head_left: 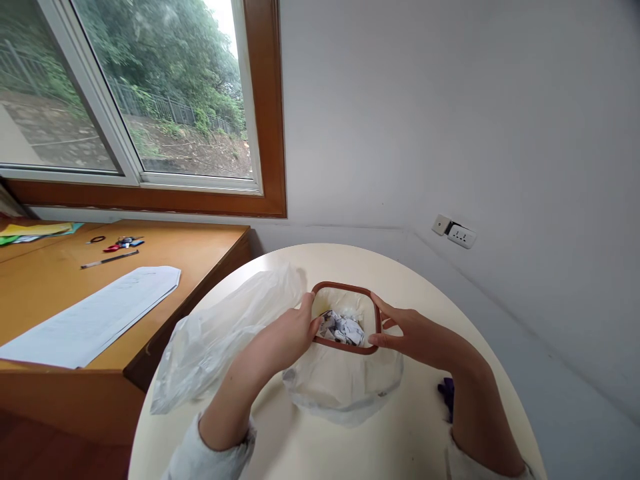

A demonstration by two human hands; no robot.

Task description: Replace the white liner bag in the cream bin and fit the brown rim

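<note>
A small trash can stands on the round table, its brown rim [345,285] facing up toward me. A translucent plastic bag [345,387] lines it and spreads out below the rim. Crumpled paper [345,329] with dark markings lies inside. My left hand [299,331] grips the rim's left side, fingers partly hidden. On the opposite side, my right hand [407,331] holds the rim between thumb and fingers. Another plastic bag [225,327], clear and wrinkled, lies flat to the left of the can, partly behind my left forearm.
The cream round table [425,427] stands near the wall. A small purple item [447,393] lies by my right forearm. On the wooden desk [210,247] at left are paper sheets [100,313], a pen [110,259] and keys [129,241]. A wall socket [461,235] is at right.
</note>
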